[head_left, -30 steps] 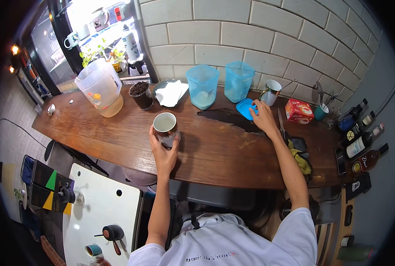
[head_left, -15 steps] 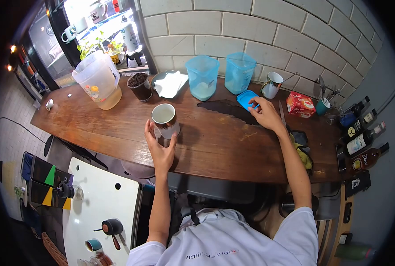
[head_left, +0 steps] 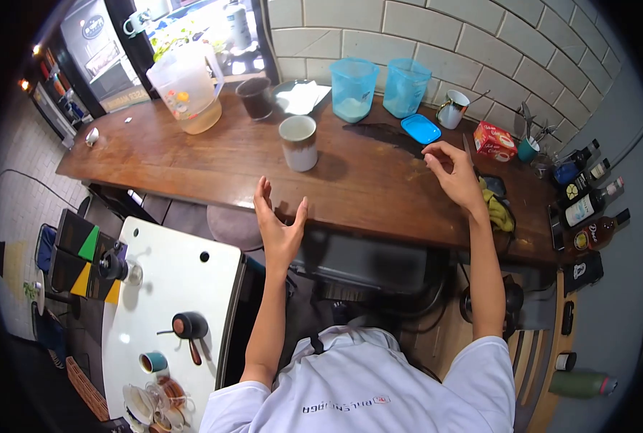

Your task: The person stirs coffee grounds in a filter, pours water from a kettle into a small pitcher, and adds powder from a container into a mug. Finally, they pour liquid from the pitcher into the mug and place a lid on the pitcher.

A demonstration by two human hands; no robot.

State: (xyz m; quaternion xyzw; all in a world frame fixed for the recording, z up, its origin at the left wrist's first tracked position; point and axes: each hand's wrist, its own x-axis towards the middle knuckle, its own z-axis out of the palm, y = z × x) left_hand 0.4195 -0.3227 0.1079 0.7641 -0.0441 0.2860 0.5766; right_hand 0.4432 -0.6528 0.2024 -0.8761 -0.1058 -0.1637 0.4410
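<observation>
A white-and-brown ceramic cup (head_left: 299,148) stands upright on the wooden counter (head_left: 227,169). My left hand (head_left: 279,229) is just in front of it, off the counter's near edge, fingers and thumb spread, holding nothing. My right hand (head_left: 457,177) hovers over the right part of the counter with loosely curved fingers, and nothing shows in it. Just beyond its fingertips lies a flat blue lid (head_left: 421,129). Behind the lid stand two translucent blue containers, one (head_left: 353,90) with pale contents low inside, the other (head_left: 406,88) beside it.
A large plastic pitcher (head_left: 190,90), a dark-filled cup (head_left: 254,99) and a plate with white paper (head_left: 301,99) stand at the back left. Rightward are a mug (head_left: 452,110), a red box (head_left: 494,141), a yellow-green cloth (head_left: 499,211) and bottles (head_left: 584,209).
My left hand has come away from the ceramic cup, back toward me. My right hand has left the blue lid, which stays on the counter. The camera view has shifted.
</observation>
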